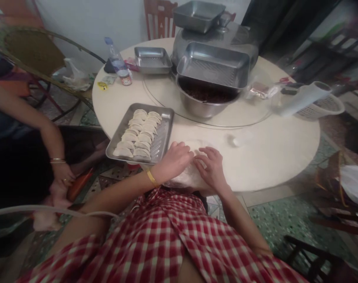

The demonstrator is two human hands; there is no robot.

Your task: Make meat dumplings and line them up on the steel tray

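My left hand is curled over the near table edge, its fingers bent together, and whatever they hold is hidden. Close beside it, my right hand has its fingers bent but apart, with the tips towards the left hand. Under both hands lies a clear plastic sheet or bag. Left of my left hand, a metal tray bears rows of folded dumplings. A small white piece, blurred, sits on the table to the right.
A metal bowl of dark filling stands on the glass turntable, an empty tray resting on its rim. Behind is a large lidded pan. A bottle and white basket flank these. Another person's hand is at left.
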